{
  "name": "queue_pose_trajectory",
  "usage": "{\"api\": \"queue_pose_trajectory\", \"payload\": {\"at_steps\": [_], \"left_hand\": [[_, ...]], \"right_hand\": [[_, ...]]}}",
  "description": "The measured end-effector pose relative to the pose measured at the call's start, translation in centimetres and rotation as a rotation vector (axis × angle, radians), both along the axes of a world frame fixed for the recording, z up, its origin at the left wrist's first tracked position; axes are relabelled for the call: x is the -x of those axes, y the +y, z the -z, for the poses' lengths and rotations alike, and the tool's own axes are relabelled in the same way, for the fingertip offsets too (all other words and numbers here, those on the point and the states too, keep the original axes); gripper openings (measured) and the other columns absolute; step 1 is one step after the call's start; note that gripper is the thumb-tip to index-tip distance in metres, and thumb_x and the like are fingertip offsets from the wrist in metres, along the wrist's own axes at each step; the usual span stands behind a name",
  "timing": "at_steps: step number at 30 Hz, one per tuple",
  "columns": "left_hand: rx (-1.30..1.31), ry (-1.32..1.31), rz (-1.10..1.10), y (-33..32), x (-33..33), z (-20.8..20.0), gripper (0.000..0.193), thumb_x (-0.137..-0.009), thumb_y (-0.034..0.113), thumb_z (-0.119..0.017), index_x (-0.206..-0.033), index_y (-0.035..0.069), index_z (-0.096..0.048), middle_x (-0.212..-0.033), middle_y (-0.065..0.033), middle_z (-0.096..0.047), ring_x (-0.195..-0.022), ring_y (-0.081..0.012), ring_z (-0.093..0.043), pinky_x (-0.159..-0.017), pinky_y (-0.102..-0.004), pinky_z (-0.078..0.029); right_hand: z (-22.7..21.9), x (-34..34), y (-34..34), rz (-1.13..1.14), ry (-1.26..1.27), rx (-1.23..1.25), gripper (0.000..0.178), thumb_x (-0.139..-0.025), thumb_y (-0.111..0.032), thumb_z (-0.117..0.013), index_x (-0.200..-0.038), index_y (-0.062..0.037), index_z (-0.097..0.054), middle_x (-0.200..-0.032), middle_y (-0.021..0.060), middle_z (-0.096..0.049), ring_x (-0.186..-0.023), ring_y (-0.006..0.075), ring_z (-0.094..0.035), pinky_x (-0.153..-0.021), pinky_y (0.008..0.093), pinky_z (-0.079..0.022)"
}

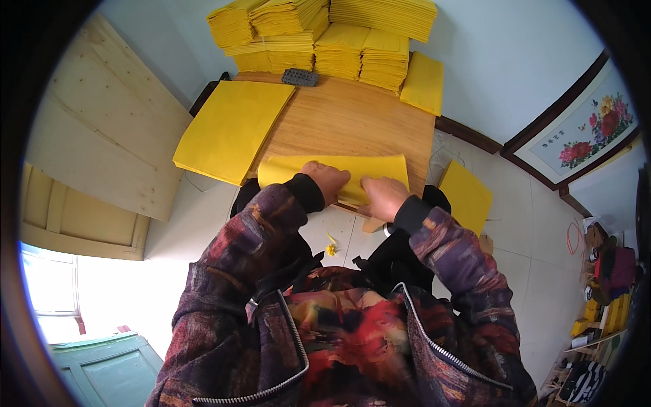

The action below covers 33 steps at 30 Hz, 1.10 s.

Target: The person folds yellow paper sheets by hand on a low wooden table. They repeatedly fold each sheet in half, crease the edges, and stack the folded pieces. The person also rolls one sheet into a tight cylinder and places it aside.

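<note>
A yellow paper sheet [373,167] lies at the near edge of the wooden table [346,125], with its near part bent over the edge toward me. My left hand [327,182] is closed on the sheet's near side, left of its middle, with the fingers curled. Close by on the right, my right hand [385,197] grips the same near side, with the thumb toward the left hand. The fingertips of both hands are partly hidden. At the table's left lies a flat pile of large yellow sheets [234,129].
Stacks of folded yellow paper [339,51] stand along the table's back, with a dark grey block [300,77] before them. More yellow sheets [466,197] stand low at the right. Wooden boards [108,115] lean at the left, and a framed flower picture [576,129] leans on the right wall.
</note>
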<state>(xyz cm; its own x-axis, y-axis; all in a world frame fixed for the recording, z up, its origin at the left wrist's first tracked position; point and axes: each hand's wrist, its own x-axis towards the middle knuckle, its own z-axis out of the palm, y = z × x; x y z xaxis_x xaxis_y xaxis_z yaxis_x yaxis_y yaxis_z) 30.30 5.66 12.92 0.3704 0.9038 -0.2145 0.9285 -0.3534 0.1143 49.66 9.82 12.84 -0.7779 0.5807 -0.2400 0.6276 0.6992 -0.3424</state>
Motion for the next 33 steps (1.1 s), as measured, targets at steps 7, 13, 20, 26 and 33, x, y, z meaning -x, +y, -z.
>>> {"api": "queue_pose_trajectory", "payload": {"at_steps": [7,13,20,26,33], "left_hand": [[0.098,0.061,-0.059,-0.8,0.2,-1.2,0.022,-0.073,0.022,-0.066,-0.091,0.01,-0.061,-0.086,-0.0132,-0.067,-0.088,-0.0347,-0.065,-0.073,-0.0484,-0.049],[-0.124,-0.032,0.032,-1.2,0.7,-2.2,0.026,-0.072,0.025,-0.07,-0.091,0.01,-0.062,-0.086,-0.0146,-0.067,-0.088,-0.0349,-0.065,-0.073,-0.0475,-0.049],[0.265,0.04,0.046,-0.9,1.6,-2.8,0.033,-0.068,0.03,-0.076,-0.092,0.011,-0.063,-0.086,-0.0125,-0.068,-0.088,-0.0328,-0.065,-0.073,-0.0462,-0.05],[0.115,0.163,0.019,-1.4,1.4,-2.7,0.041,-0.063,0.031,-0.078,-0.099,0.012,-0.068,-0.091,-0.0116,-0.069,-0.092,-0.0316,-0.066,-0.076,-0.0449,-0.051],[0.282,0.061,0.004,-1.0,2.1,-1.9,0.042,-0.062,0.033,-0.079,-0.097,0.014,-0.066,-0.09,-0.0132,-0.068,-0.091,-0.0339,-0.065,-0.076,-0.0455,-0.05]], "right_hand": [[-0.2,-0.3,-0.7,0.041,-0.01,-0.087,0.05,-0.066,-0.033,-0.079,-0.093,0.004,-0.06,-0.089,0.0239,-0.066,-0.091,0.0393,-0.063,-0.076,0.0429,-0.05],[-0.7,0.3,0.5,-0.023,0.095,0.362,0.06,-0.067,-0.037,-0.08,-0.107,0.0037,-0.061,-0.093,0.0232,-0.067,-0.087,0.0333,-0.066,-0.075,0.0376,-0.052],[-0.4,0.4,-1.3,-0.029,-0.069,-0.218,0.06,-0.068,-0.039,-0.08,-0.11,0.0012,-0.062,-0.095,0.0222,-0.068,-0.085,0.0318,-0.066,-0.075,0.0363,-0.051],[-0.1,0.0,-0.4,-0.05,0.059,0.716,0.062,-0.069,-0.038,-0.079,-0.112,0.0029,-0.061,-0.096,0.0231,-0.068,-0.088,0.0337,-0.066,-0.078,0.0371,-0.051],[0.7,-0.6,-1.3,0.092,-0.115,-0.051,0.069,-0.066,-0.033,-0.083,-0.122,-0.0027,-0.056,-0.098,0.0232,-0.067,-0.093,0.033,-0.065,-0.077,0.0367,-0.051]]}}
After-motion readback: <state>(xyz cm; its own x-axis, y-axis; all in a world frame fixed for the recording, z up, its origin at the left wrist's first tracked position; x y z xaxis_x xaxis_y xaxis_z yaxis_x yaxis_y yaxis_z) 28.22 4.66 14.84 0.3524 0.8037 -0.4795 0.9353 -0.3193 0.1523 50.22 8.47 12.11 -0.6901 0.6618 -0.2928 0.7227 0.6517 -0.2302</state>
